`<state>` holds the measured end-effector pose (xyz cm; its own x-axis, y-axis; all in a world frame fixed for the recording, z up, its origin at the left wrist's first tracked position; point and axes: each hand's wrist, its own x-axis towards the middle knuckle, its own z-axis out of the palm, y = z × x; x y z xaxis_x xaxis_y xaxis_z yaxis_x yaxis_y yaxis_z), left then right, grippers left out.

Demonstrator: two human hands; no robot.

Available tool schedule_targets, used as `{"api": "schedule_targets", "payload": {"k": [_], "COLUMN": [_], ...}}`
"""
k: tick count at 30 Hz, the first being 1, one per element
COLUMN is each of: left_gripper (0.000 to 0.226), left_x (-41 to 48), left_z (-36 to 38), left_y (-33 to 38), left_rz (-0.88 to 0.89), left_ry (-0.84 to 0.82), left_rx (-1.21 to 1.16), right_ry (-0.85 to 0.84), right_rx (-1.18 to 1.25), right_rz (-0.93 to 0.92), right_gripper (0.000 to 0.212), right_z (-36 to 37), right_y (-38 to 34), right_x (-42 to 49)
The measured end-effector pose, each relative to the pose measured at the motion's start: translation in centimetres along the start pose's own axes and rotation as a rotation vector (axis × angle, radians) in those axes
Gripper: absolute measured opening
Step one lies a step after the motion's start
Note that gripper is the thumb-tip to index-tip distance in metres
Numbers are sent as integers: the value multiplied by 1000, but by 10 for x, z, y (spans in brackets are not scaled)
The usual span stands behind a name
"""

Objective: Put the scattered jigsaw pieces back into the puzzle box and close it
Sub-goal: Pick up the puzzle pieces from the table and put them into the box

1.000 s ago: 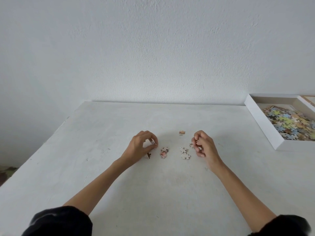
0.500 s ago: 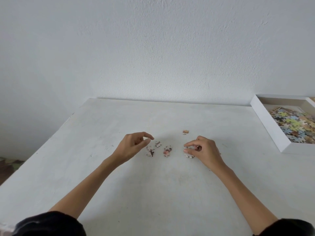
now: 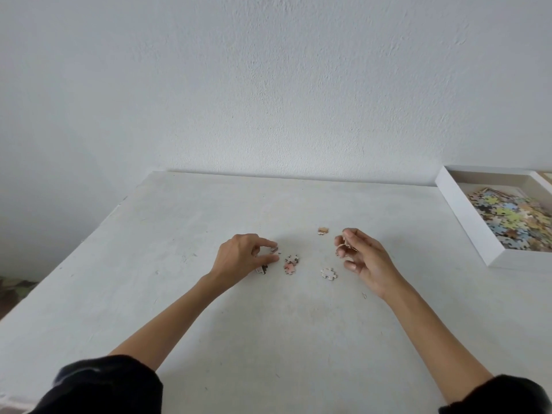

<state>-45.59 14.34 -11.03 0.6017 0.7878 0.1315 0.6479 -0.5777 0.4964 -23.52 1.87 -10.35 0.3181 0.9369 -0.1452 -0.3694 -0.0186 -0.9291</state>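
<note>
A white table [image 3: 179, 294] stands against a plain white wall [image 3: 268, 85], and a few loose jigsaw pieces lie near its middle. The left hand [image 3: 239, 259] rests over the left end of the cluster, thumb and forefinger pinched on a pale piece [image 3: 274, 251] that sits at or just above the surface. A dark piece [image 3: 263, 269] is half hidden beneath the heel of that hand. Just right of it lie a whitish piece [image 3: 292, 258] and a pink piece [image 3: 289, 268], touching or nearly so. A grey-white piece [image 3: 329, 273] lies alone nearer the right hand [image 3: 366, 261], and a tan piece [image 3: 323, 230] sits apart towards the wall.

The right hand is raised a little off the table, palm turned inward, its fingers [image 3: 348, 234] curled loosely; something small and pale seems to be held between the fingertips, though the view is too blurred to be sure.

The puzzle box [image 3: 466, 222] lies open at the right edge of the table, well apart from both hands, with many coloured pieces heaped inside. Nothing stands between the loose pieces and the box. Dark sleeves [image 3: 104, 383] cover both forearms near the bottom of the view.
</note>
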Motion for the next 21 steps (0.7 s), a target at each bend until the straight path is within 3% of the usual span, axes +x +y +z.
{"api": "schedule_targets", "payload": {"k": [3, 5, 8, 10, 14, 15, 17, 21], "left_gripper": [22, 22, 23, 23, 7, 4, 23, 29], "left_x": [4, 10, 16, 15, 9, 8, 5, 2], "left_z": [-2, -6, -9, -8, -8, -10, -15, -27], "left_y": [1, 2, 3, 5, 5, 5, 7, 5], "left_rz": [-6, -16, -17, 10, 69, 84, 105, 107], "left_ry": [-18, -76, -193, -204, -108, -87, -36, -15], "left_rx": [-21, -15, 22, 73, 28, -6, -71, -125], "right_ry": [57, 112, 168, 197, 146, 104, 84, 120], "right_rx": [246, 245, 7, -296, -1023, -1097, -1151, -1181], "right_rz": [78, 129, 146, 90, -233, -258, -250, -293], "right_gripper": [17, 27, 31, 30, 14, 24, 33, 19], "right_z": [1, 0, -2, -2, -1, -1, 0, 4], "right_y": [-1, -3, -8, -12, -10, -7, -1, 2], "right_x": [6, 15, 34, 43, 52, 53, 55, 59]}}
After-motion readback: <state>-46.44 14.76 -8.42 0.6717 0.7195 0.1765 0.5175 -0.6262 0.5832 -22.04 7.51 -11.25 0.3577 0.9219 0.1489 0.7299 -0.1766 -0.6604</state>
